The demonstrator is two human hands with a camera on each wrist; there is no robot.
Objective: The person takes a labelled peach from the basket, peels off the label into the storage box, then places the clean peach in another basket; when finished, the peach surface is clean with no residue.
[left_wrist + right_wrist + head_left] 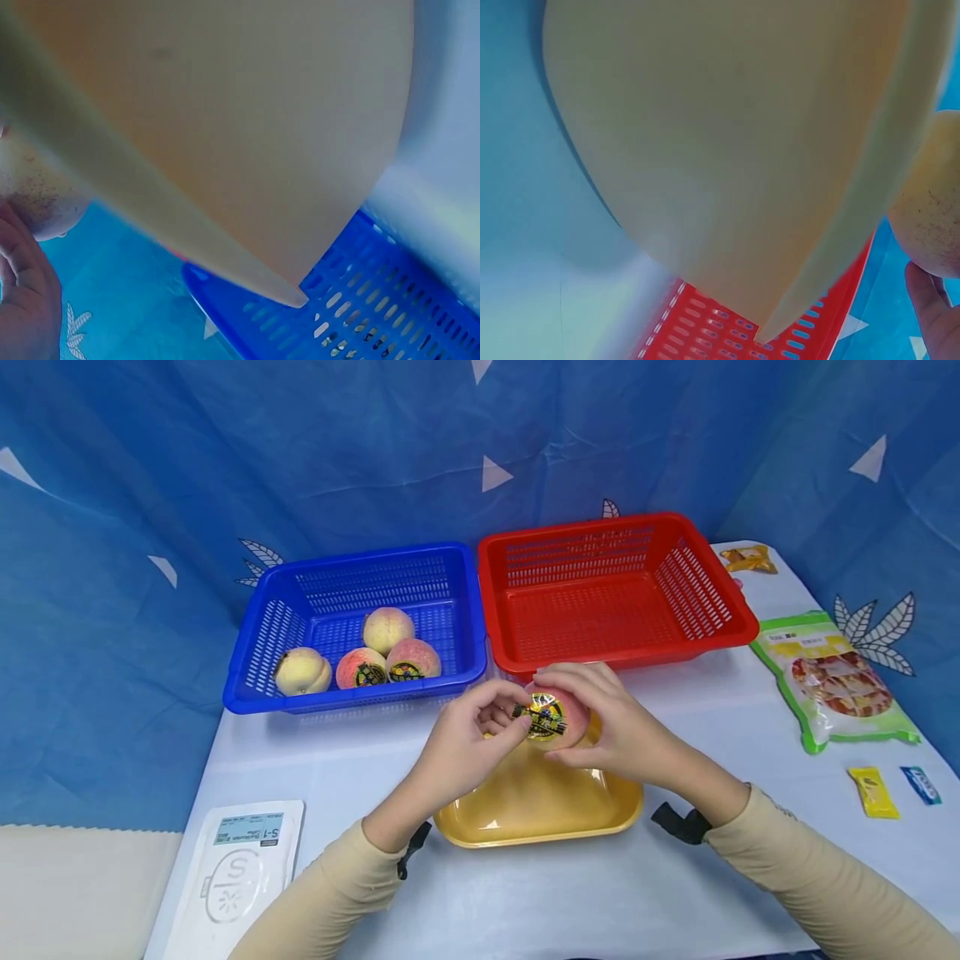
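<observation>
Above the yellow tray, my right hand grips a pink peach from its right side. A black and gold sticker faces up on the fruit. My left hand pinches the sticker's left edge between thumb and curled fingers. In the left wrist view the tray wall fills most of the picture, with the peach partly visible at the left. The right wrist view shows the peach's paler underside and fingertips beneath it.
A blue basket at the back left holds several peaches, some with stickers. Beside it stands a red basket. At the right lie a green-edged food bag and small wrapped packets. A white package lies front left.
</observation>
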